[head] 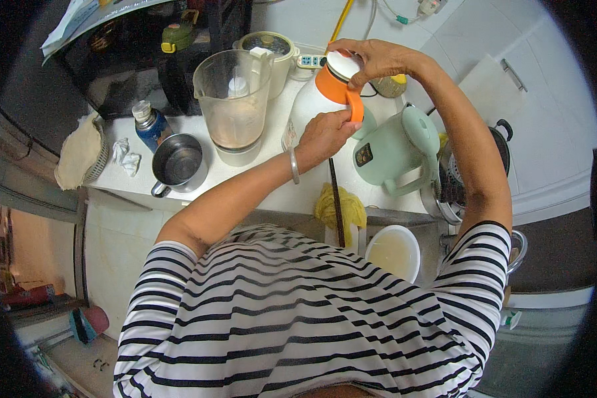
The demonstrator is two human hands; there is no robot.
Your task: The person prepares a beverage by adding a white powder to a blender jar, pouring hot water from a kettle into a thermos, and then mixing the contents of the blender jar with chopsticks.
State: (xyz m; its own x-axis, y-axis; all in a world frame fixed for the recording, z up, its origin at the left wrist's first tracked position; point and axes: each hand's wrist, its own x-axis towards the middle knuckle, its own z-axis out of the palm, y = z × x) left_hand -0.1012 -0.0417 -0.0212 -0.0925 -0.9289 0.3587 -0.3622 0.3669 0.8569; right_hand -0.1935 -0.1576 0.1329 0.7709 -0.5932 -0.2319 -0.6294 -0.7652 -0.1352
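Note:
A white vacuum jug point(304, 107) with an orange neck and handle stands on the white counter. My left hand point(328, 135), below a bangle, grips the lower end of the orange handle. Over the top, my right hand point(373, 62) has its fingers and thumb around the jug's white lid point(345, 64). Whether the lid is loose cannot be told. Right of the jug is a pale green electric kettle point(403, 149). On the left stands a clear blender jar point(234, 114) with residue inside, and a steel pot point(180, 161) is beside it.
A blue flask point(151, 127), crumpled tissues point(127, 158) and a cloth-covered basket point(97, 159) are at the left. Behind stand a rice cooker point(282, 67) and a power strip point(311, 61). Near my body are a yellow cloth point(353, 209), a dark stick and a white bowl of cloudy liquid point(398, 251).

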